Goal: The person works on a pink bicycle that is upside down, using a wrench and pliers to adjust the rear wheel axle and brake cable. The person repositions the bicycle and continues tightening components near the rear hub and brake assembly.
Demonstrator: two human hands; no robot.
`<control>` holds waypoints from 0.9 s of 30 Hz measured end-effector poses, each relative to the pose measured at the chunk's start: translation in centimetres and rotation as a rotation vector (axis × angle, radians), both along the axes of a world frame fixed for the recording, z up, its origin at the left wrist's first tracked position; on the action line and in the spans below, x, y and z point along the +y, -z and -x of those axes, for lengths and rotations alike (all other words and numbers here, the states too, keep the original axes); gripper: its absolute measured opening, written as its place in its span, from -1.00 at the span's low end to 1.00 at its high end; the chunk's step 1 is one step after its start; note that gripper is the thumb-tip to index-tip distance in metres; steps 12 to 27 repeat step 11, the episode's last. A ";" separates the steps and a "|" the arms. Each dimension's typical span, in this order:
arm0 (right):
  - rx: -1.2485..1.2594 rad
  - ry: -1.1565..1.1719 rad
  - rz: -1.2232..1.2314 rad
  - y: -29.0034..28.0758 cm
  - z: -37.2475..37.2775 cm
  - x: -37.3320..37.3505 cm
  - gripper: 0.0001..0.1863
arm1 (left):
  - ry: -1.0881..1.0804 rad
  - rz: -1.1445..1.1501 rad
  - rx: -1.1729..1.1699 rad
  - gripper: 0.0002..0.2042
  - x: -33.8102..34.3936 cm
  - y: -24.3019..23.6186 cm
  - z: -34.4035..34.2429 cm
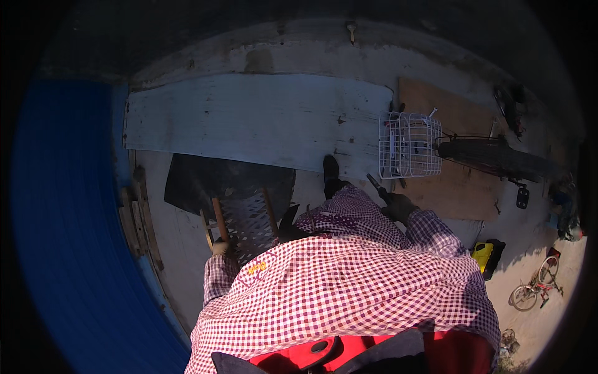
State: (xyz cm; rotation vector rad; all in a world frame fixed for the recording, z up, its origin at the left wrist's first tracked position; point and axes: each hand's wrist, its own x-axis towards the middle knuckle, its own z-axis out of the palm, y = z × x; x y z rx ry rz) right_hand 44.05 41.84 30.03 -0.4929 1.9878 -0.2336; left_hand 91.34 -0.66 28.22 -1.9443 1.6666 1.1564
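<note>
At the lower left, my left hand (222,247), in a pale glove, is closed around the wooden frame (219,218) of a small seat with a woven strap surface (248,221). The seat stands tilted beside my body, and part of it is hidden by my checked smock. To the right, my right hand (400,208), in a dark glove, is closed on a narrow dark tool (378,187) pointing up and left. Its kind is too dark to make out. My dark shoe (331,168) shows between the hands.
A pale blue sheet (249,118) spans the floor ahead, beside a black mat (199,184). At right, a bicycle with a white wire basket (410,146) stands over a brown board (461,193). Nearby are a yellow-black case (486,257), wood strips (140,218) and a blue wall (68,218).
</note>
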 end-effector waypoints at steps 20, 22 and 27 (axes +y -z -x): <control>-0.071 0.309 0.075 -1.5 -3.0 -0.4 -0.21 | -0.033 0.074 0.218 -0.57 -8.4 -1.5 4.9; -0.071 0.309 0.075 -1.5 -3.0 -0.4 -0.21 | -0.033 0.074 0.218 -0.57 -8.4 -1.5 4.9; -0.071 0.309 0.075 -1.5 -3.0 -0.4 -0.21 | -0.033 0.074 0.218 -0.57 -8.4 -1.5 4.9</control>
